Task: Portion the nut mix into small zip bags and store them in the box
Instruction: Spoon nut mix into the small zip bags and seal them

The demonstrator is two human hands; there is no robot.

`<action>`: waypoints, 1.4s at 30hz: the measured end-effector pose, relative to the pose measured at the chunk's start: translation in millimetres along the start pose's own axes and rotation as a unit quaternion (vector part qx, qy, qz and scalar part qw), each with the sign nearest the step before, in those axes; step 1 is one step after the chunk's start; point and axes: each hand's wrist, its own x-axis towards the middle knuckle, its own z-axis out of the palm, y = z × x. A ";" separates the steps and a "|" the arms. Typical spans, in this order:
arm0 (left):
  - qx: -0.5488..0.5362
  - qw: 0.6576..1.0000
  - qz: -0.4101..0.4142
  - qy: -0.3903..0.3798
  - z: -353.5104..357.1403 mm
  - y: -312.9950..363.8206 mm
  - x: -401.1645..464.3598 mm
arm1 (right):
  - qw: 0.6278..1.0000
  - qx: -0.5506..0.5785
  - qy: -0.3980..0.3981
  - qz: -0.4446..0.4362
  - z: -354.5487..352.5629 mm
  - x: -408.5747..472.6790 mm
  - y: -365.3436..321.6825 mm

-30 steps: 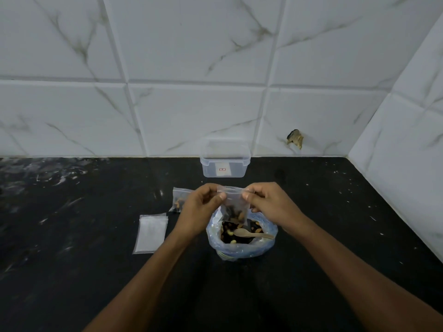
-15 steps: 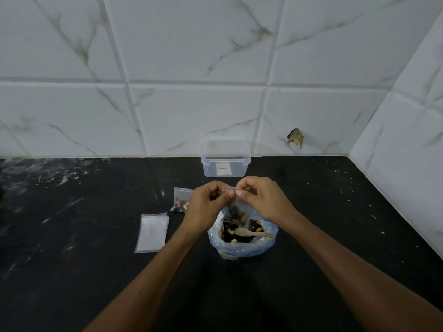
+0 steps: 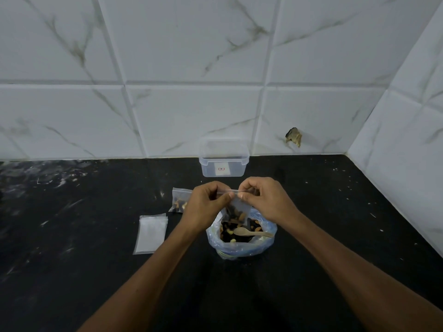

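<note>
My left hand (image 3: 205,204) and my right hand (image 3: 262,198) both pinch the top strip of a small zip bag (image 3: 236,211) holding nuts, with the fingertips almost meeting in the middle. The bag hangs above a large blue-tinted bag of nut mix (image 3: 242,246) with a wooden spoon (image 3: 251,232) lying in it. Another filled zip bag (image 3: 178,200) lies on the counter behind my left hand, partly hidden. A stack of flat empty zip bags (image 3: 150,234) lies to the left. The clear plastic box (image 3: 224,161) stands open by the wall.
The black counter (image 3: 72,236) meets white marble tile walls at the back and on the right. A chipped hole (image 3: 293,136) shows in the back wall tile near the corner.
My hands have drawn together along the top strip of the small bag; the right hand slid left toward the left hand. The bag stays over the nut mix.
</note>
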 end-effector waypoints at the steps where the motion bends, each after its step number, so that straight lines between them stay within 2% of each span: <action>1: 0.007 1.000 0.001 0.000 -0.6 0.6 0.4 | 1.000 0.006 -0.002 0.002 -0.5 0.5 -0.4; 6: -0.010 1.000 -0.010 0.014 -4.8 1.4 1.6 | 0.998 0.052 0.005 0.034 -5.7 0.7 6.1; 10: -0.001 1.000 -0.019 -0.005 -6.6 0.9 2.0 | 1.000 0.013 0.019 0.012 -3.5 -0.4 9.9; 17: 0.044 0.999 -0.008 -0.013 -4.6 4.2 5.7 | 0.999 0.024 0.009 0.027 -2.4 0.2 6.1; 20: 0.057 0.998 -0.006 -0.016 -3.4 3.2 6.4 | 1.000 0.018 -0.013 0.008 -1.0 0.5 4.4; 25: 0.051 0.998 0.008 -0.029 -2.3 3.3 6.7 | 1.000 -0.012 -0.001 -0.025 2.0 0.9 4.6; 30: -0.004 1.000 -0.022 -0.003 -12.2 1.0 6.8 | 1.000 0.000 0.005 0.009 -0.3 2.4 8.3; 34: 0.007 1.000 -0.025 0.003 -15.1 0.9 5.6 | 0.999 0.030 -0.010 0.031 -0.7 3.0 11.5; 42: 0.003 0.999 -0.032 0.021 -16.7 0.1 5.3 | 0.997 0.062 0.015 0.042 -1.7 0.4 15.3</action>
